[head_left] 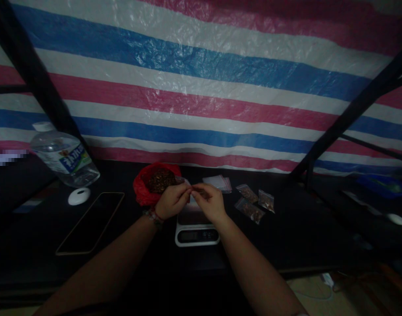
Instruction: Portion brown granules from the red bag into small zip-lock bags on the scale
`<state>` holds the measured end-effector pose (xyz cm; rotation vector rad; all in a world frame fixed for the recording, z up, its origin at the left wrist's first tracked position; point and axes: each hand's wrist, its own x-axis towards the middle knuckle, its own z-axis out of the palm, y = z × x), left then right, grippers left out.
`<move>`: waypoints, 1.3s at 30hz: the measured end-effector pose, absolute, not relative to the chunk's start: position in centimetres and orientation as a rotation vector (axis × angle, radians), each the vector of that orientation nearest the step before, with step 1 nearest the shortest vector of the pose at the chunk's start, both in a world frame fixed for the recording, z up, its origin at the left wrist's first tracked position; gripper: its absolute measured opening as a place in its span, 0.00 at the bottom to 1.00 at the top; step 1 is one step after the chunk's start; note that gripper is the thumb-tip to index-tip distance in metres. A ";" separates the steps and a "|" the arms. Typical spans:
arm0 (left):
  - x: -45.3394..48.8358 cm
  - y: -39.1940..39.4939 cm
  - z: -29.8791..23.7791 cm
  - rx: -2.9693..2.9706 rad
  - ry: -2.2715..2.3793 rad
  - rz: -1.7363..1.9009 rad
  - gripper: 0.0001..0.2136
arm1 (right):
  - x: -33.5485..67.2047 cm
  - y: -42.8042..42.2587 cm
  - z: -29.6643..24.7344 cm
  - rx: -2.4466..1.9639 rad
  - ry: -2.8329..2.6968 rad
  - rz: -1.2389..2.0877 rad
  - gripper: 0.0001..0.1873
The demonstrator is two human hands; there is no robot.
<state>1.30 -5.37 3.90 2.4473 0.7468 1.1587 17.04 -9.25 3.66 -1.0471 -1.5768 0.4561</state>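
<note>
Over a white digital scale point(197, 237), my left hand point(172, 199) and my right hand point(210, 204) meet with their fingertips pinched together. Between them is a small zip bag point(203, 192), mostly covered by the fingers; some brown bits show in it. Just left of my left hand sits an open red plastic bag point(142, 193) full of brown grain-like pieces point(161, 179). Beyond my right hand lie flat clear zip bags point(217, 182). Farther right are 3 filled zip bags, one of them nearest the front point(250, 211).
On the left stand a large clear bottle point(69, 158), a white rounded case point(79, 196) and a dark phone point(90, 224) on the black table point(306, 228). Dark metal posts point(345, 118) slope at both sides. Striped plastic sheeting point(201, 87) hangs behind.
</note>
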 end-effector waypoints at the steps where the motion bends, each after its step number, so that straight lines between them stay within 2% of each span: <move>1: 1.3 -5.4 3.9 2.470 0.741 1.154 0.13 | 17.0 -9.2 3.6 -1.047 -1.558 0.484 0.08; 6: 1.4 -5.1 3.9 2.583 0.716 1.118 0.11 | 16.9 -8.8 3.1 -1.091 -1.556 0.490 0.07; 10: 1.5 -5.0 3.7 2.594 0.707 1.100 0.13 | 17.2 -8.7 3.2 -1.153 -1.640 0.343 0.10; 21: 2.1 -5.9 4.0 2.500 0.818 1.291 0.13 | 16.9 -9.3 3.1 -1.182 -1.790 -0.040 0.09; 31: 2.6 -6.3 3.3 2.436 0.945 1.410 0.14 | 17.3 -9.2 3.0 -1.146 -1.682 -0.097 0.08; 39: 2.3 -5.9 3.1 2.506 0.978 1.311 0.13 | 17.4 -8.8 3.0 -1.137 -1.887 -0.021 0.15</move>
